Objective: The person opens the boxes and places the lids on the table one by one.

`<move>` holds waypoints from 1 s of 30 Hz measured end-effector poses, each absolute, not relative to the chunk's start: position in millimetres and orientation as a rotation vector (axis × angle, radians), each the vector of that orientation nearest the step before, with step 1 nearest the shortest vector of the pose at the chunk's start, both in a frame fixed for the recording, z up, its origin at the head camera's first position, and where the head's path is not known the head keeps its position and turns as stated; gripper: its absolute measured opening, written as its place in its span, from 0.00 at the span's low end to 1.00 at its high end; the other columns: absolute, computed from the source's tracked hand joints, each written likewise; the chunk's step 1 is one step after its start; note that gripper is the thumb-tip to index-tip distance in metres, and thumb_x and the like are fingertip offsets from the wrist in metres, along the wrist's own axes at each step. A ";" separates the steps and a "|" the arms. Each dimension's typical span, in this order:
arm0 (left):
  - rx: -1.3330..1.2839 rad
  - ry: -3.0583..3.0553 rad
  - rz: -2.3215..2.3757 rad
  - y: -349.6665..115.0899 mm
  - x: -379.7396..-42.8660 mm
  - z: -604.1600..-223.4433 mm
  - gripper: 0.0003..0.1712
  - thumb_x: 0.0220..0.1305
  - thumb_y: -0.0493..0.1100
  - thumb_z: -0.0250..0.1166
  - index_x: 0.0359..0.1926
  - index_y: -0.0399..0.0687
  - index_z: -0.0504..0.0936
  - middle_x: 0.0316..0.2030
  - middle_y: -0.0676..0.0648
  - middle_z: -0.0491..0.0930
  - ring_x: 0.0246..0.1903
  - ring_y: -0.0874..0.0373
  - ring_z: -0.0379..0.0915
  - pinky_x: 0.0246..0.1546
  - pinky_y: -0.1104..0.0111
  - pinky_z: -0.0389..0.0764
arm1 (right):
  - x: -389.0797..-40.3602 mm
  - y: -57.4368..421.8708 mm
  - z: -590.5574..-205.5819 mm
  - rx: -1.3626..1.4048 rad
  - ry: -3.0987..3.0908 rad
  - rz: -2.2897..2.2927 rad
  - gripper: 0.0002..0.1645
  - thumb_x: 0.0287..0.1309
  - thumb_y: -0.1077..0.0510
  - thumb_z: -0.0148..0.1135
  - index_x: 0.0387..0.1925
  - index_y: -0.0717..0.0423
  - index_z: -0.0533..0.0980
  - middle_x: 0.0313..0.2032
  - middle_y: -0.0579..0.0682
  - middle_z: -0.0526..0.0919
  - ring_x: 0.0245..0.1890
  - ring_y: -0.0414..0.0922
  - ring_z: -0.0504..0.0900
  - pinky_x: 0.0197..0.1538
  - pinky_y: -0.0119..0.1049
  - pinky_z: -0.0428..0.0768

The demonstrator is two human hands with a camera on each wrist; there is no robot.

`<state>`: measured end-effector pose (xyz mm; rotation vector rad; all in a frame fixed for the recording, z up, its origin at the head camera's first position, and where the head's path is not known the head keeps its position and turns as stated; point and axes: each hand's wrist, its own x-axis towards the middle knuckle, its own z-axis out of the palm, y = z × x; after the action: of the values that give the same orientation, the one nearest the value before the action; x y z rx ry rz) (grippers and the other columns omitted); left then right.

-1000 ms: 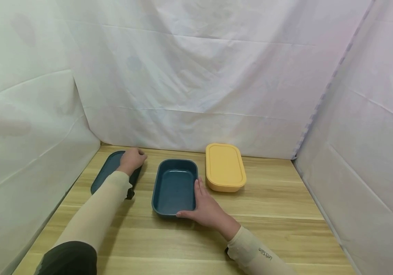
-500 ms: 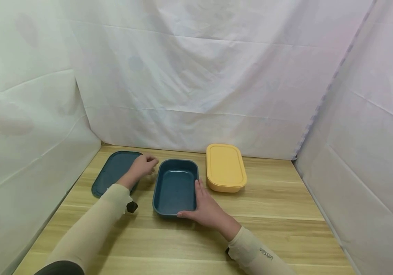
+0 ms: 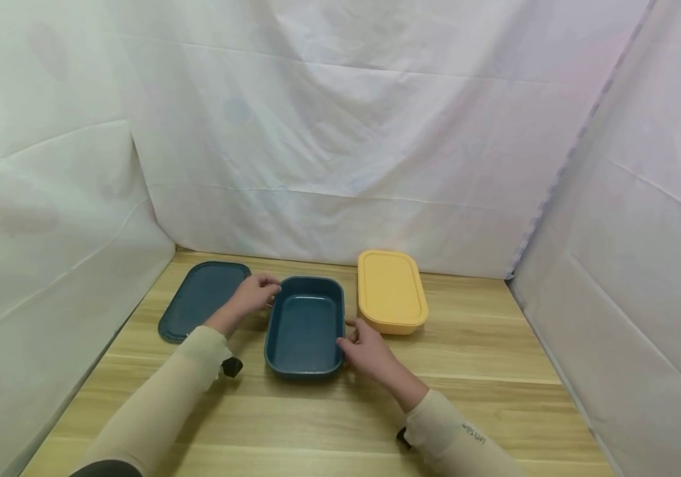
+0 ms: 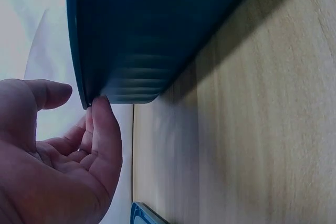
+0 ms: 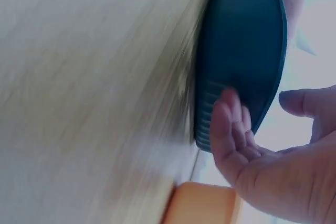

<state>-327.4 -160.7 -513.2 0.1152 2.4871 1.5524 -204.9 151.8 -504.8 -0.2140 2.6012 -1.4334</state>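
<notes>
A dark blue lidless rectangular box sits on the wooden table between the two hands, with nothing inside. At its far left corner is my left hand; in the left wrist view the fingertips meet the box rim from outside, while the thumb stays a little apart. Along the right side, my right hand has its fingers by the outer wall and its thumb near the rim, not gripping it. The matching dark blue lid lies flat to the left, partly behind the left hand.
A yellow lidded box stands at the back right, close to the blue one. White cloth hangs behind the wooden table and along both sides.
My left hand has moved right, from over the lid to the blue box's far left corner. My right hand has drawn its thumb from the near edge to the right rim.
</notes>
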 end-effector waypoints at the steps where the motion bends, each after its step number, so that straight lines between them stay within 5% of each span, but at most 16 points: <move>1: 0.121 2.483 1.552 -160.7 -327.3 -513.5 0.22 0.86 0.45 0.59 0.71 0.37 0.80 0.61 0.34 0.82 0.52 0.44 0.85 0.50 0.54 0.88 | -205.7 152.5 -505.5 -0.214 2.561 -1.465 0.34 0.77 0.59 0.66 0.77 0.68 0.69 0.36 0.51 0.84 0.31 0.45 0.86 0.40 0.40 0.85; 11: 0.120 2.372 1.664 -164.3 -324.6 -518.8 0.23 0.86 0.40 0.59 0.75 0.38 0.76 0.55 0.37 0.81 0.42 0.48 0.78 0.40 0.60 0.84 | -206.6 157.1 -508.6 -0.156 2.149 -1.743 0.34 0.82 0.66 0.59 0.81 0.68 0.61 0.43 0.63 0.83 0.28 0.48 0.88 0.38 0.50 0.91; 19: 0.160 2.365 1.697 -160.1 -315.2 -519.6 0.25 0.89 0.42 0.54 0.79 0.41 0.72 0.57 0.35 0.80 0.37 0.50 0.76 0.35 0.60 0.80 | -207.7 156.0 -507.5 -0.063 2.023 -1.828 0.35 0.83 0.68 0.55 0.83 0.65 0.58 0.47 0.58 0.73 0.35 0.49 0.87 0.41 0.47 0.91; 24: 0.147 2.356 1.708 -156.7 -311.4 -521.5 0.25 0.91 0.43 0.51 0.80 0.43 0.70 0.52 0.36 0.79 0.26 0.55 0.67 0.29 0.61 0.72 | -210.6 155.8 -509.4 -0.066 2.007 -1.853 0.37 0.81 0.70 0.56 0.84 0.65 0.58 0.49 0.64 0.77 0.34 0.48 0.84 0.41 0.44 0.89; 30: 0.164 2.350 1.720 -157.6 -312.3 -525.0 0.26 0.91 0.44 0.51 0.82 0.44 0.69 0.50 0.36 0.78 0.25 0.54 0.66 0.27 0.61 0.71 | -213.2 155.7 -511.1 -0.066 2.001 -1.884 0.39 0.78 0.71 0.57 0.84 0.64 0.58 0.50 0.65 0.78 0.33 0.47 0.82 0.40 0.40 0.87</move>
<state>-312.3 -157.6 -525.0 0.1644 2.3501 1.7205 -213.2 155.7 -511.1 -0.0661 2.0014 -1.8838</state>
